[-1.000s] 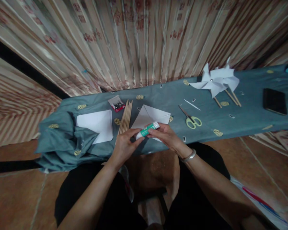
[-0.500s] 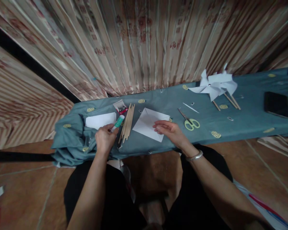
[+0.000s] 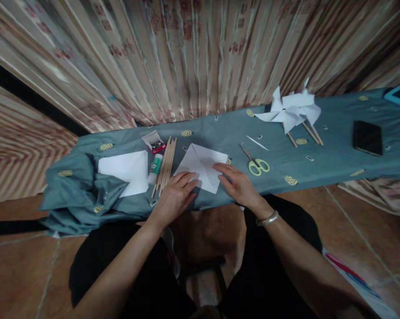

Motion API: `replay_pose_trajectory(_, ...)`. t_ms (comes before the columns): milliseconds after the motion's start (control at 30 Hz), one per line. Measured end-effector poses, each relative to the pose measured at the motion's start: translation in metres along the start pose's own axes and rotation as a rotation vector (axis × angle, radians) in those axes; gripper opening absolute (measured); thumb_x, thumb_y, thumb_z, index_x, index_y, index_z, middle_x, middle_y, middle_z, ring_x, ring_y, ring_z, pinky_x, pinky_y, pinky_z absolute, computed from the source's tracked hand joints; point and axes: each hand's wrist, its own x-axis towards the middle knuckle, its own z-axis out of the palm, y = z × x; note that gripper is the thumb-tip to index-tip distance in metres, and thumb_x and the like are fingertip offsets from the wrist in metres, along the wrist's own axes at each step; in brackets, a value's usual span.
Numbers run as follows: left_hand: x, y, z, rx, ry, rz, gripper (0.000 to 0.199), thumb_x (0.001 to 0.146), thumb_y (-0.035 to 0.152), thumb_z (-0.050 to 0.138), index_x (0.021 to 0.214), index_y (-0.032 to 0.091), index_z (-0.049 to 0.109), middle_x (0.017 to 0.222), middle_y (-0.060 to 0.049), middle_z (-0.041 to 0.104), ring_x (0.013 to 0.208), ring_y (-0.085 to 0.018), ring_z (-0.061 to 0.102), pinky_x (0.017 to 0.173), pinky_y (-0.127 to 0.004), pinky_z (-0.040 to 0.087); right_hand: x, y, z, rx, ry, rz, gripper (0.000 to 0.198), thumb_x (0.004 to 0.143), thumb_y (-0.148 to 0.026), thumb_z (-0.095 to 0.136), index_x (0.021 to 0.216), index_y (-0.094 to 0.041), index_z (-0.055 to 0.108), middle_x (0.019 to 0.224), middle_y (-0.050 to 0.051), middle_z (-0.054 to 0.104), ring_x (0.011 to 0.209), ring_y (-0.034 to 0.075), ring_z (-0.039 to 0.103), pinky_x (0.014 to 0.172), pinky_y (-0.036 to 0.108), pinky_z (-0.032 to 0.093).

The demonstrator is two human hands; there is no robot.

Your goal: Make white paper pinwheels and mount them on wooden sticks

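A white paper square [image 3: 203, 166] with diagonal creases lies on the cloth-covered table between my hands. My left hand [image 3: 177, 192] rests at its lower left edge, fingers stretched out and holding nothing. On the paper's right side lies my right hand [image 3: 238, 181], its fingers extended and apart from the thumb. Left of the paper is a bundle of thin wooden sticks [image 3: 167, 164]. Beside the sticks a green and white glue stick [image 3: 155, 168] lies on the cloth. Green-handled scissors [image 3: 255, 163] sit to the right of my right hand.
A stack of white paper [image 3: 128, 168] lies at the left, partly under bunched cloth. Behind the glue stick is a small open box of pins [image 3: 155, 142]. Paper pinwheels [image 3: 291, 110], a thin white stick [image 3: 257, 142] and a black phone [image 3: 367, 138] lie to the right.
My left hand has let go of the glue stick, now beside the sticks, and moved right to the paper square. My right hand has come down on the paper's right side. The view has shifted.
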Motion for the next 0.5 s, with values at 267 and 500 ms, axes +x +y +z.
replay_pose_trajectory(267, 0.013, -0.006, 0.018, 0.004, 0.022, 0.072, 0.016, 0.091, 0.02, 0.058, 0.103, 0.015, 0.066, 0.108, -0.011, 0.07, 0.106, -0.023, 0.063, 0.091, -0.039, 0.055, -0.001, -0.001, 0.006, -0.05, -0.108, -0.073, 0.044, 0.089, -0.012, 0.043, 0.128, -0.022, 0.06, 0.133, 0.01, 0.061, 0.129, 0.024, 0.052, 0.11, 0.051, 0.041)
replay_pose_trajectory(500, 0.011, -0.004, 0.016, -0.031, 0.025, 0.055, 0.023, 0.09, 0.024, 0.06, 0.11, 0.013, 0.064, 0.113, -0.013, 0.068, 0.107, -0.026, 0.062, 0.091, -0.042, 0.055, 0.0, -0.003, -0.001, -0.001, -0.172, -0.006, 0.047, 0.083, -0.005, 0.045, 0.124, -0.02, 0.063, 0.137, 0.011, 0.058, 0.132, 0.023, 0.049, 0.112, 0.048, 0.039)
